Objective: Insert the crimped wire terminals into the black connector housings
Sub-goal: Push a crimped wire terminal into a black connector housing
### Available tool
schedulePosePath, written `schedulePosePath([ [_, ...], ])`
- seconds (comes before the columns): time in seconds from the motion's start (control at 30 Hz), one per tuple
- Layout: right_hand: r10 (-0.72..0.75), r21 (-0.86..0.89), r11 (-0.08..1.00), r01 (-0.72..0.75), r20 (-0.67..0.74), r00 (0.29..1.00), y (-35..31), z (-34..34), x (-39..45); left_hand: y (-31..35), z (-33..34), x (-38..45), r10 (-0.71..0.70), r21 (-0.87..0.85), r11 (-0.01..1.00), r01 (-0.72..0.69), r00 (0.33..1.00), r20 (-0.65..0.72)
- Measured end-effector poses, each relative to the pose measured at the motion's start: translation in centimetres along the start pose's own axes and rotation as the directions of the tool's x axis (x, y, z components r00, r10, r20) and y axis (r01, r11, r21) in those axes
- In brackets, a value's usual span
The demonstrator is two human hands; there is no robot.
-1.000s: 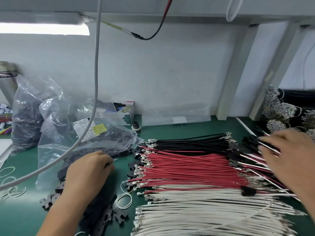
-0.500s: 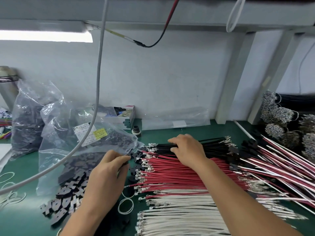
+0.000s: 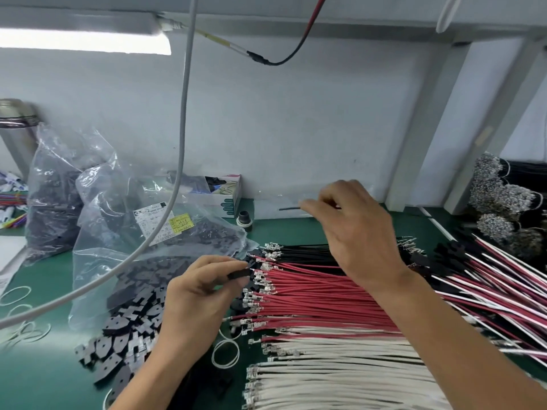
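The left hand [image 3: 201, 294] pinches a black connector housing [image 3: 239, 273], the right hand [image 3: 355, 229] a blurred black wire [image 3: 288, 208]; the bag label [image 3: 165, 223] beyond the left grip is illegible.

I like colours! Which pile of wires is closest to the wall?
The row of black wires lies farthest back, nearest the white wall. The red wires come next, and the white wires lie nearest the person.

Right hand [image 3: 352, 229] motion-blurred, lifted black wire [image 3: 289, 208] mostly hidden behind its fingers, terminal end too smeared to tell. Black housing [image 3: 239, 273] half covered by left hand [image 3: 196, 297] fingertips. White wires [image 3: 340, 377] cut off at bottom edge; label [image 3: 165, 224] on bag unreadable.
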State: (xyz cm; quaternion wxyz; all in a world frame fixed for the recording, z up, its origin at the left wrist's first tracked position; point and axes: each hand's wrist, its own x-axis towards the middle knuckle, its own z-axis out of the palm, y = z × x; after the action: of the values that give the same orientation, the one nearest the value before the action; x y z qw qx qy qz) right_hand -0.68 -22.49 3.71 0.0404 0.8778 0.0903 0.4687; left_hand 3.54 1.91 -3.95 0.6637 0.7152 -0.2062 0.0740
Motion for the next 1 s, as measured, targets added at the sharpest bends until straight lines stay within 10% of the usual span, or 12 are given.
schedulePosePath([
  [0.17, 0.079, 0.167, 0.983, -0.075, -0.018, 0.997, -3.8, -1.8, -5.8, 1.5, 0.5, -0.6, -0.229, -0.318, 0.91, 0.264, 0.963, 0.144],
  [1.0, 0.176, 0.518, 0.798, -0.307, 0.287, 0.942, -3.1, -1.5, -7.4, 1.8, 1.1, -1.2, -0.239, -0.253, 0.912, 0.322, 0.92, 0.311],
])
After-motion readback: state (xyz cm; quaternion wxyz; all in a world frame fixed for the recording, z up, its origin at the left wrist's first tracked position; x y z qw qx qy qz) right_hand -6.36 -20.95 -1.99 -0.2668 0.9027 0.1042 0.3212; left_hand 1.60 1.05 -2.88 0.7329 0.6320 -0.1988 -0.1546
